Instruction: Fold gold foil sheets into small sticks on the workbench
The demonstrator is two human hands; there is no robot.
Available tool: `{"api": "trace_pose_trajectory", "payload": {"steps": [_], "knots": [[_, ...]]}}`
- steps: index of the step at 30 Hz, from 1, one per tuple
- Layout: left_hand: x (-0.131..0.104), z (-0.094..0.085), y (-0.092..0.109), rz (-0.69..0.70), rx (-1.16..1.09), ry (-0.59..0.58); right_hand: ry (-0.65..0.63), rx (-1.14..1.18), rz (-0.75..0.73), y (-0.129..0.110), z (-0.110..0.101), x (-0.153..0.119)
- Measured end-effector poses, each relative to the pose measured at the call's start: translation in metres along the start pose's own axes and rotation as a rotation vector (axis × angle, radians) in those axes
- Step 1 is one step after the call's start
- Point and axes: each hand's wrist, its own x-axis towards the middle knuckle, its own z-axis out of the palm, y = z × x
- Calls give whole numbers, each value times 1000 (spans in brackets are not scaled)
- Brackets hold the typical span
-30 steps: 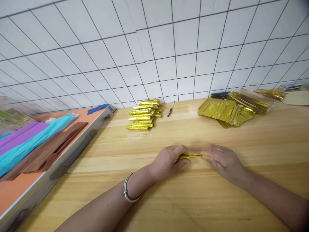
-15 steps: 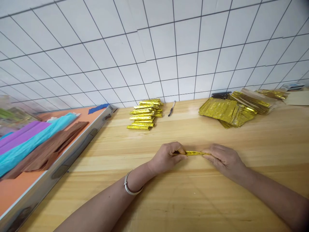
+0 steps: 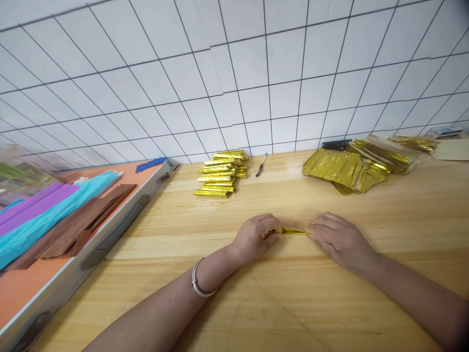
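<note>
A narrow folded strip of gold foil paper (image 3: 294,231) stretches between my two hands, just over the wooden table (image 3: 256,303). My left hand (image 3: 257,235) pinches its left end between thumb and fingers; a silver bangle (image 3: 198,278) circles that wrist. At the opposite end, the fingertips of my right hand (image 3: 340,240) close on the strip. Both ends are hidden by my fingers. Beyond my hands lies a stack of folded gold foil strips (image 3: 222,173). Flat gold foil sheets (image 3: 342,168) are heaped at the back right.
A pen (image 3: 261,165) lies beside the folded strips. A black clip (image 3: 336,144) sits behind the foil sheets. On the left, an orange surface with a raised metal edge (image 3: 135,212) carries purple, turquoise (image 3: 73,203) and brown crepe paper (image 3: 84,222). A tiled wall (image 3: 252,73) closes off the back.
My right hand has shifted slightly left along the strip, with its fingers a bit higher, and less gold shows between my hands. My left hand keeps its pinch.
</note>
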Motion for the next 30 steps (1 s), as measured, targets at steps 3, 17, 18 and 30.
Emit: {"api": "trace_pose_trajectory", "payload": {"steps": [3,17,18,30], "knots": [[-1,1,-2,-32,42,1,-34,-55,-14,3,-2,-1],[2,-1,8,141,425,-111,-167,-124,-7,1,-2,1],[2,-3,11,143,453,-138,-173,-125,-10,0,-3,2],[-12,-10,56,203,775,-375,-234,-316,-78,-19,-4,5]]}}
